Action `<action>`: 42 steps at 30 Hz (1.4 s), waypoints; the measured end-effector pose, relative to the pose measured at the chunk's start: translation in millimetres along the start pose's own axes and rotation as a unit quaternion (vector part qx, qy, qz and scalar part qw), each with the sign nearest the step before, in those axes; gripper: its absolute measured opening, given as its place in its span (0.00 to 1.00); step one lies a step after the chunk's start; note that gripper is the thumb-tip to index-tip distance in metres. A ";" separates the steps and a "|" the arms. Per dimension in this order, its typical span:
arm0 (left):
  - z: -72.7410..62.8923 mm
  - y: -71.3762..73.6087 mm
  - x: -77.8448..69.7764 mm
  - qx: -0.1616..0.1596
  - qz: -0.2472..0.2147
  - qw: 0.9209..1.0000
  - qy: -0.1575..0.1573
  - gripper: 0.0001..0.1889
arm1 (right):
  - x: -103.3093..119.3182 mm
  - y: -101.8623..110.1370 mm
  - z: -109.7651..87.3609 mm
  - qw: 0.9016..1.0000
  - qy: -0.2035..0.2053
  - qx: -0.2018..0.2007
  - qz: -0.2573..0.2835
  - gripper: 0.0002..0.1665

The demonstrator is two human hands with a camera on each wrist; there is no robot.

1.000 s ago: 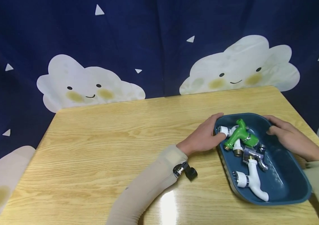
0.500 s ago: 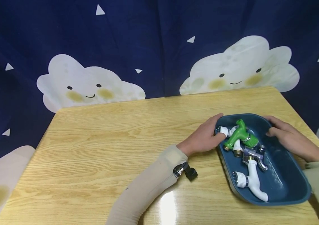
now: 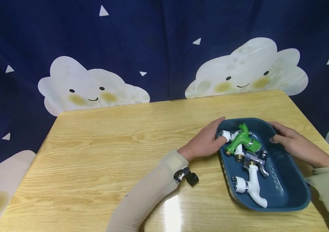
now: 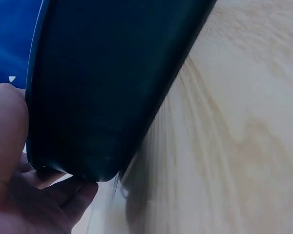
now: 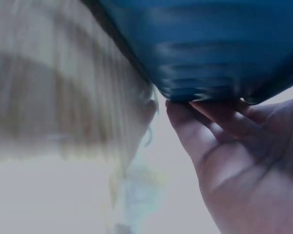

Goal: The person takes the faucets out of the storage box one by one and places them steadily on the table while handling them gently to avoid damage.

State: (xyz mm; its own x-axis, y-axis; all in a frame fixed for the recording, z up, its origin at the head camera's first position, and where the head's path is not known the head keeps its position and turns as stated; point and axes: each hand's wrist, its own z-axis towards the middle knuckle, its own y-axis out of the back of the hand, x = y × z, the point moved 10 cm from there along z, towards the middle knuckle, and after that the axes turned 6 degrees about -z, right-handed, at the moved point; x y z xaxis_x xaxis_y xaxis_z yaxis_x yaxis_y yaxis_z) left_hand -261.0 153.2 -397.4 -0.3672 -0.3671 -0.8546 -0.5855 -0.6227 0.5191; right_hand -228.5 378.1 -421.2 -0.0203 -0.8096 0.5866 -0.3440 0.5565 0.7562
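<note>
A dark blue plastic basin (image 3: 287,187) is at the right of the table in the head view. My left hand (image 3: 203,141) grips its far left corner, thumb over the rim and fingers outside. At the far right side, my right hand (image 3: 295,145) holds the rim with the thumb inside. Both wrist views show fingers (image 4: 80,200) against the basin's outer wall. Inside lie a green tap (image 3: 242,138) over a white tap (image 3: 239,153), a chrome tap (image 3: 257,161), and another white tap (image 3: 254,187) nearer me.
The basin is on a light wooden table (image 3: 109,161), near its right edge. Behind hangs a dark blue curtain (image 3: 158,42) with white clouds and triangles. A black strap with a small device (image 3: 191,178) is on the left sleeve.
Both hands and the basin have shifted a little to the left along the table, mostly in the last half second. The taps have moved along with it.
</note>
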 end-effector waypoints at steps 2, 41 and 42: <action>-1.3 2.2 1.0 -0.003 0.001 1.000 0.000 0.39 | 2.9 -0.7 -0.2 1.000 0.007 -0.001 0.002 0.36; -35.4 54.5 29.0 -0.043 -0.016 0.999 0.002 0.36 | 55.3 -32.2 -1.7 0.999 0.051 -0.019 -0.004 0.53; -36.3 56.0 29.4 -0.045 -0.017 0.999 0.001 0.36 | 57.1 -33.0 -2.2 0.998 0.054 -0.019 0.000 0.53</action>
State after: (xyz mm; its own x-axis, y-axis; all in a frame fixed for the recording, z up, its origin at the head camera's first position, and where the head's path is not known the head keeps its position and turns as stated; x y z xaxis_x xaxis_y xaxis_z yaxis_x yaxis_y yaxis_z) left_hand -278.4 82.5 -393.9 -0.3458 -0.3459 -0.8722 -0.5311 -0.6942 0.4858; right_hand -216.2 313.9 -412.0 0.0822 -0.7859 0.6129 -0.3075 0.5650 0.7656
